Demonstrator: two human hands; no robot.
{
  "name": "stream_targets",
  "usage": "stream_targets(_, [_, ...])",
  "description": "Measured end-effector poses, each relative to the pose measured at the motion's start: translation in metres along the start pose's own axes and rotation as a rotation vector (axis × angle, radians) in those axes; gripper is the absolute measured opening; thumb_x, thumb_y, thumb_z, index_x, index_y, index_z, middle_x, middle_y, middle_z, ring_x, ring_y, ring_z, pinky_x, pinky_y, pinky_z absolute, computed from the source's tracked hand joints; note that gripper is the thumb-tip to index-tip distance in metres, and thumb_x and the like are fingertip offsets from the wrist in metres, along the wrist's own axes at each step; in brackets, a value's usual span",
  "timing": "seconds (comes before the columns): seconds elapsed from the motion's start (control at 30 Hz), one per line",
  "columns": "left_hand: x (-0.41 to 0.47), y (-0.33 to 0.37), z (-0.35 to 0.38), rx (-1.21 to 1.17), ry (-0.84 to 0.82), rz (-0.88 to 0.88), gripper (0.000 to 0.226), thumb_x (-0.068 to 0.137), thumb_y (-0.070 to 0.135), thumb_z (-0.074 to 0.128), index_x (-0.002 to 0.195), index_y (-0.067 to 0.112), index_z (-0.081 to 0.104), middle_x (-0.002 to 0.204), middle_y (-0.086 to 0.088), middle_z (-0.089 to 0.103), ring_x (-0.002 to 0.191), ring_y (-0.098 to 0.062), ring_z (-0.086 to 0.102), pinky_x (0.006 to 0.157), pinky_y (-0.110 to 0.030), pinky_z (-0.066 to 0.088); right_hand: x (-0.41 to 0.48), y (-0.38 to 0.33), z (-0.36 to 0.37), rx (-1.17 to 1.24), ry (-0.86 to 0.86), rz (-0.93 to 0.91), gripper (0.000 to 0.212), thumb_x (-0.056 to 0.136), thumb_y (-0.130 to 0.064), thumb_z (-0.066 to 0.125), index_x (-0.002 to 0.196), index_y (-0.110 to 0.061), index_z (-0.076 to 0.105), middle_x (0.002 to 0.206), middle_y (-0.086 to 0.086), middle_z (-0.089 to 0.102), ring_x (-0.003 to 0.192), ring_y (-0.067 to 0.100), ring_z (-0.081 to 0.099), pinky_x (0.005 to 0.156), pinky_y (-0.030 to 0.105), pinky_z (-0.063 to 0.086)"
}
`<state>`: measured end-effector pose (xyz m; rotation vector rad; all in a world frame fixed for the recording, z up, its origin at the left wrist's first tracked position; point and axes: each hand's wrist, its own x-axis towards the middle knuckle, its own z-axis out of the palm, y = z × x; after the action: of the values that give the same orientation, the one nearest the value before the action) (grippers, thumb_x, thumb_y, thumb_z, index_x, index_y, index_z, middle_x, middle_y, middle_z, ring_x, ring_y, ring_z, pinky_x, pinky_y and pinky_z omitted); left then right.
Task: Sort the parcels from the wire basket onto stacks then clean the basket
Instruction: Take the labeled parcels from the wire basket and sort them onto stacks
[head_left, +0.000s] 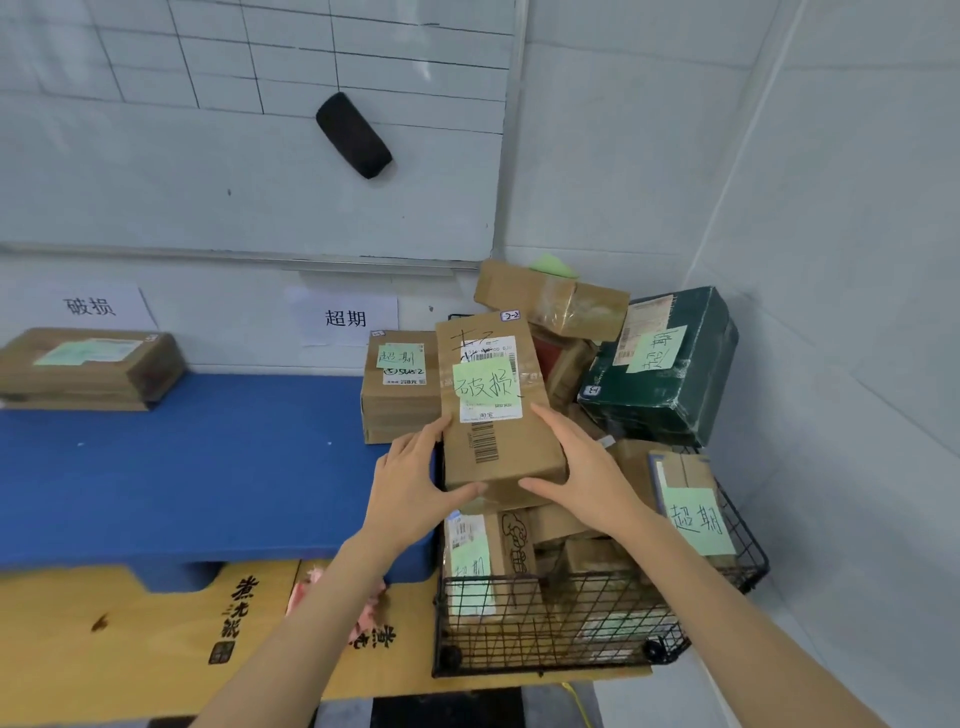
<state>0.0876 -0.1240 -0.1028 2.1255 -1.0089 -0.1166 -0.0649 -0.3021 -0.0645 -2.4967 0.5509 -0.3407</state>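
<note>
My left hand (410, 483) and right hand (582, 467) grip the parcel (493, 415) by its sides, long axis away from me; its 破损 stack (88, 369) lies well left.

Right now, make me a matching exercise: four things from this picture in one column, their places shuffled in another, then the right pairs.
1 eraser
2 green parcel
3 parcel with the 破损 note
4 flat parcel far left

A between the left hand and right hand
B on the blue platform
C on the whiteboard
D atop the heap in the wire basket

Pairs: 1-C, 2-D, 3-A, 4-B.
</note>
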Motion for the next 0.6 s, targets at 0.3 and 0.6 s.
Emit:
stream_targets(0.3, [-0.016,0.039,-0.006,-0.289,0.082,-0.005,0.092,0.066,0.075,0.071,0.145,0.045,0.033,0.138,0.021,0.049,0.129,-0.005,0.043,0.105,-0.035,0.042,-0.024,-0.009,-0.035,0.199,0.074,-0.062,0.089,0.079,-0.053,0.073,0.151,-0.043,0.022,0.152,-0.018,0.031,0.129,-0.002,0.033,0.108,0.026,0.035])
stream_targets(0.6, [-0.027,0.084,-0.035,-0.483,0.205,0.038,0.09,0.064,0.071,0.074,0.142,0.051,0.034,0.133,0.021,0.055,0.121,-0.004,0.055,0.088,-0.031,0.057,-0.03,-0.036,-0.059,0.328,0.126,-0.178,0.067,0.086,-0.072,0.044,0.146,-0.048,0.028,0.152,-0.017,0.04,0.136,0.005,0.042,0.111,0.046,0.041])
